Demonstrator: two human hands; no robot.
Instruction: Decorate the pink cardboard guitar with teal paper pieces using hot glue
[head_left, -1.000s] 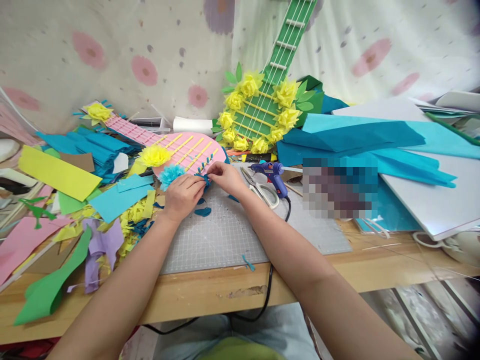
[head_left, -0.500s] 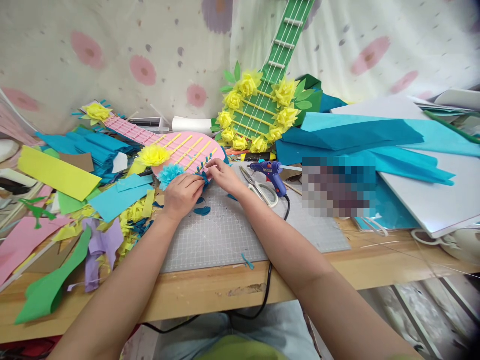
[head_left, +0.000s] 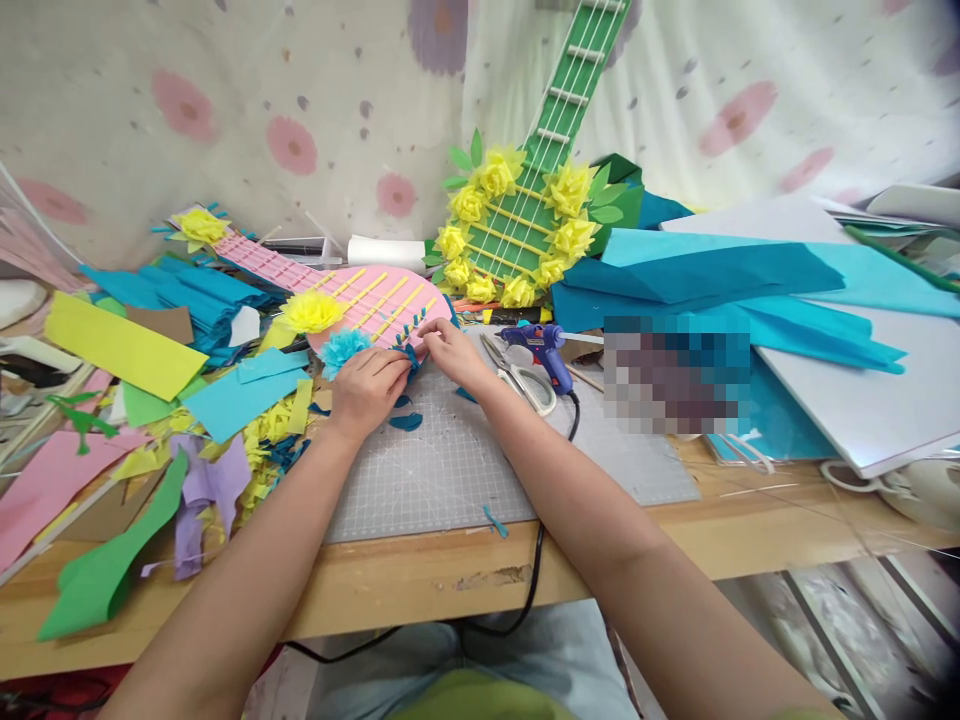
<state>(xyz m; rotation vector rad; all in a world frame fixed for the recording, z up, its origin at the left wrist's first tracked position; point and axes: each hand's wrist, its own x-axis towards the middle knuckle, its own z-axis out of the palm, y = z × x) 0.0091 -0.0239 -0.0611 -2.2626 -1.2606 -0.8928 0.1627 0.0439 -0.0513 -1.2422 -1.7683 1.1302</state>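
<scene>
A pink paper guitar (head_left: 382, 290) with yellow strips lies on the grey cutting mat (head_left: 442, 460), its neck pointing to the upper left. It bears a yellow flower (head_left: 313, 311) and a light blue flower (head_left: 343, 350). My left hand (head_left: 370, 388) is closed at the guitar's lower edge, its fingers on a dark blue paper piece (head_left: 409, 362). Close by on the right, my right hand (head_left: 450, 352) has bent fingers at the same edge; whatever lies between its fingertips is too small to tell. Dark blue petals (head_left: 406, 422) lie below the hands.
Scissors (head_left: 521, 378) and a purple glue gun (head_left: 546, 350) with a black cable lie right of my hands. A green paper guitar (head_left: 517, 225) stands behind. Paper scraps (head_left: 124, 345) cover the left; blue sheets (head_left: 712, 265) lie at the right.
The view has shifted very slightly. My right hand's fingers have moved a little to the right and down, away from the small blue pieces on the guitar. My left hand holds its place.
</scene>
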